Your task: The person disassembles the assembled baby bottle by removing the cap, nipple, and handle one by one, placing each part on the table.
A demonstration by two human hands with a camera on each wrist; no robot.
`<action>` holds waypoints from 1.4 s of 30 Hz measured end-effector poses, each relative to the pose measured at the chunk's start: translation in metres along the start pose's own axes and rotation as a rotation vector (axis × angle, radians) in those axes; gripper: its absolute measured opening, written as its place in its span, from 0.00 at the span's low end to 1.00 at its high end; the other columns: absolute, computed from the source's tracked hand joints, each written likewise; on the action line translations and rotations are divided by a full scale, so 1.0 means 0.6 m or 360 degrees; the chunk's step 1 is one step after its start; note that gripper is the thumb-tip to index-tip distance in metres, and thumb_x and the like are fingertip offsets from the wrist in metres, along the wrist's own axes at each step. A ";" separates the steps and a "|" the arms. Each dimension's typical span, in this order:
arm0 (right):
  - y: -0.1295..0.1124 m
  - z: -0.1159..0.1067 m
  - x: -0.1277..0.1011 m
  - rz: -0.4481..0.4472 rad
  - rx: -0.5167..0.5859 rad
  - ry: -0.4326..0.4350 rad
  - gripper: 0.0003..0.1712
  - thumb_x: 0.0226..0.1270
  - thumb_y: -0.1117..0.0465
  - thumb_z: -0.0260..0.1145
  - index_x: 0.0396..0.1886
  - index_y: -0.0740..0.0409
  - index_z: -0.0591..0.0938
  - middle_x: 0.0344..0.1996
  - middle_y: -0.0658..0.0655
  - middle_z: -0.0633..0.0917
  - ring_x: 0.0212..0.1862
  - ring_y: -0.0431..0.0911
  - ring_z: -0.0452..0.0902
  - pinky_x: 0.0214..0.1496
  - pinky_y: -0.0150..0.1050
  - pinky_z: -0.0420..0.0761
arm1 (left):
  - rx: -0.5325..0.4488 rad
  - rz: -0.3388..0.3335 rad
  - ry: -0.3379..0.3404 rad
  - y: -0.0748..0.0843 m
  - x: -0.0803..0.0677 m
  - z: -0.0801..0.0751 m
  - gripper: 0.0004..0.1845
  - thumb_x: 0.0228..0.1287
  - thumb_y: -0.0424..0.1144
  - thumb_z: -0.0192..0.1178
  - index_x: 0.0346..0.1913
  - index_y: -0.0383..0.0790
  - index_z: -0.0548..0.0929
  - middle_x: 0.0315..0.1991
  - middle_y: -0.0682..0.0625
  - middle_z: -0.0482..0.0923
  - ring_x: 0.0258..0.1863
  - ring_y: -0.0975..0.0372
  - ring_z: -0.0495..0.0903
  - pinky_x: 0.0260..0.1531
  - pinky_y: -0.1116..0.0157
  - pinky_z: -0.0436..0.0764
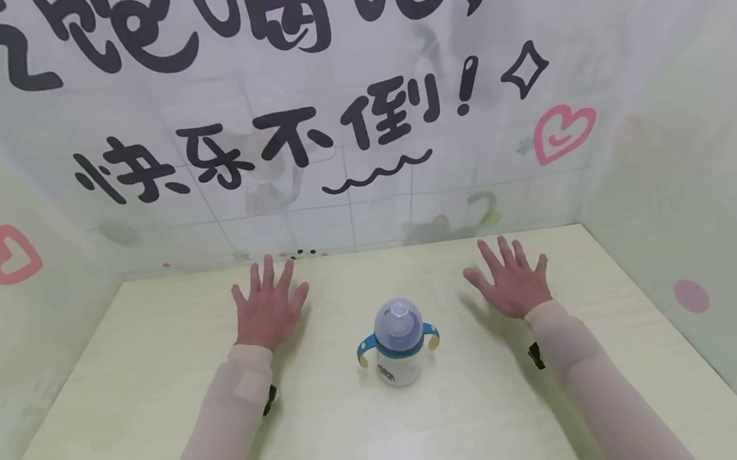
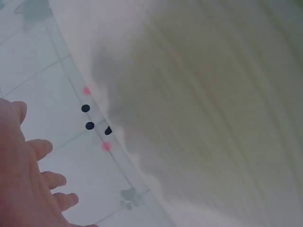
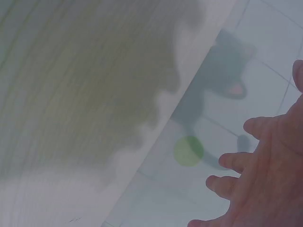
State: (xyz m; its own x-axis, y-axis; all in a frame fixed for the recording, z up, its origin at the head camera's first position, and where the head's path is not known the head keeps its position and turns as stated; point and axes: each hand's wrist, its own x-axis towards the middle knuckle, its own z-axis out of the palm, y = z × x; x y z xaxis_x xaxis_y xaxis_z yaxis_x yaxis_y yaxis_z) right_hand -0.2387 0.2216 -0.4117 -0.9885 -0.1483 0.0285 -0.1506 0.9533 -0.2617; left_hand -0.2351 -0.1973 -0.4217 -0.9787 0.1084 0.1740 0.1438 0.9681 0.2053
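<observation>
- A baby bottle (image 1: 398, 344) is standing upright on the pale yellow table (image 1: 428, 431), nearest of the things, roughly midway between the two forearms; its clear cap is sitting over the nipple, a blue collar with two side handles is ringing the neck, and the white body is carrying blue print. What is inside it cannot be told.
- Just beyond it to the left, the left hand (image 1: 269, 306) is lying palm down over the table with fingers straight and spread, well apart from the bottle and holding nothing.
- To the right, at about the same depth, the right hand (image 1: 512, 279) is lying the same way, fingers fanned out and holding nothing.
- Farthest off, a tiled-print backdrop (image 1: 344, 114) with black lettering and pink hearts is standing along the table's far edge.
</observation>
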 end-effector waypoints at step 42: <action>-0.146 -0.016 -0.088 -0.1012 0.0910 -0.0156 0.35 0.71 0.50 0.64 0.74 0.53 0.67 0.69 0.51 0.73 0.71 0.47 0.66 0.71 0.53 0.67 | -0.1200 0.0692 -0.0743 0.151 -0.073 0.003 0.41 0.44 0.50 0.81 0.65 0.57 0.76 0.54 0.65 0.81 0.57 0.66 0.77 0.64 0.54 0.70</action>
State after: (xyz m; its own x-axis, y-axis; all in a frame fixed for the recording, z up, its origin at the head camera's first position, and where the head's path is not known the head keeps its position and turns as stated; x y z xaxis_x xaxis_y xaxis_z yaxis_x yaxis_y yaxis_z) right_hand -0.1735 0.1482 -0.3812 -0.7091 -0.6563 0.2580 -0.6202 0.4064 -0.6710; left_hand -0.1794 -0.1141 -0.4125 -0.7547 0.6559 0.0154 0.4013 0.4429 0.8017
